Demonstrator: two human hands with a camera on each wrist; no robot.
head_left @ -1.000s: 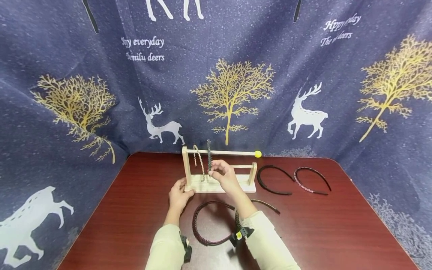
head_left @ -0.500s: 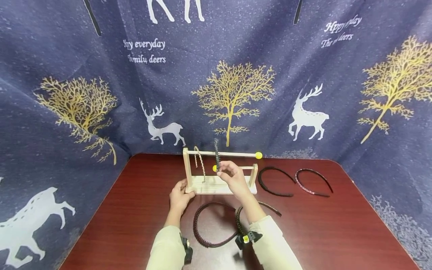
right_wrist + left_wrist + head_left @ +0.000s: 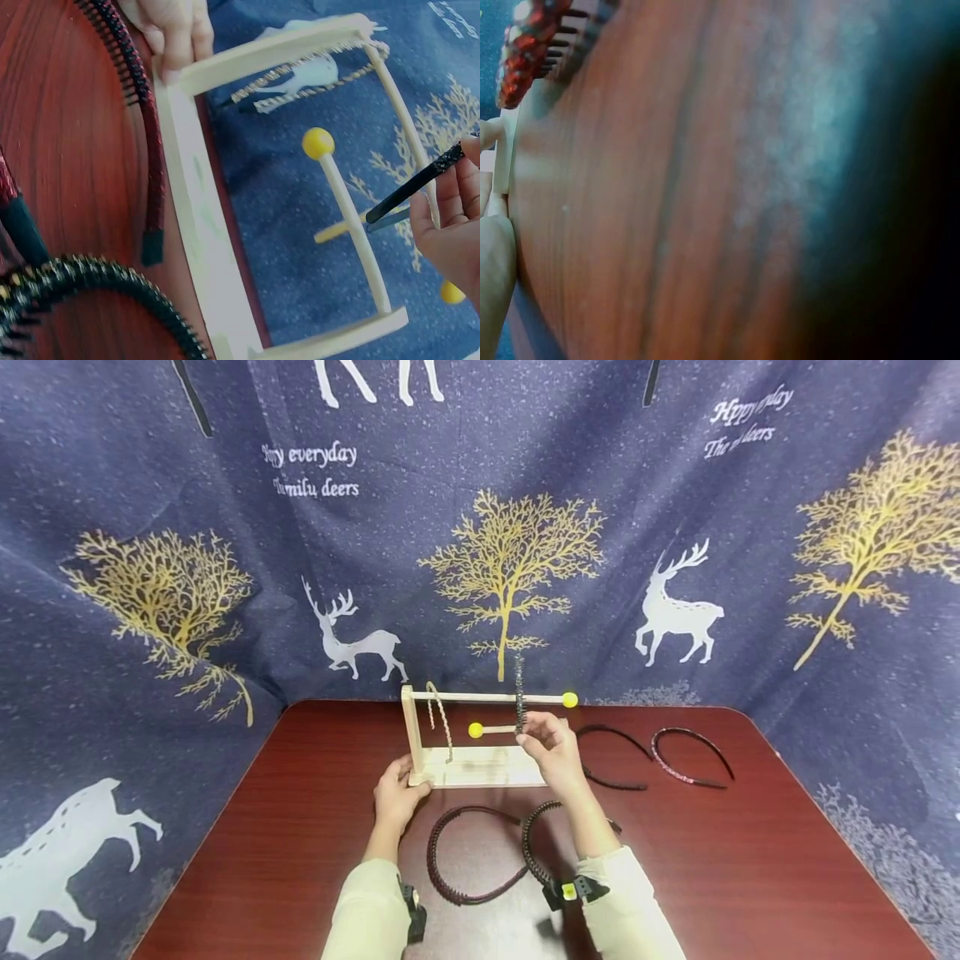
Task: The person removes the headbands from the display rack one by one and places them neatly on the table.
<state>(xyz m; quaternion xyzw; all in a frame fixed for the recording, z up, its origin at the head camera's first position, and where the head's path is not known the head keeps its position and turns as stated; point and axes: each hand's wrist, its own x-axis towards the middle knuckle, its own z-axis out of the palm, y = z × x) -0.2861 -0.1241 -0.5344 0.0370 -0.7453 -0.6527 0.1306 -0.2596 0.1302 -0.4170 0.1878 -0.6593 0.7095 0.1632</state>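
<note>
My right hand (image 3: 551, 752) pinches the dark headband (image 3: 519, 693), which hangs over the top rod (image 3: 487, 697) just above my fingers, near its yellow ball end. My left hand (image 3: 397, 793) rests with relaxed fingers against the rack (image 3: 480, 768) base corner, well left of that grip. A beige headband (image 3: 441, 718) hangs by the left post.

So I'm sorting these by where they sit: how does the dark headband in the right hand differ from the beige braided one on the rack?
The dark headband is pinched by the right hand near the top rod's yellow-tipped free end; the beige braided headband hangs untouched beside the rack's post. The dark one looks black and speckled, the braided one pale and twisted like rope. Both straddle the top rod of the wooden rack.
</note>
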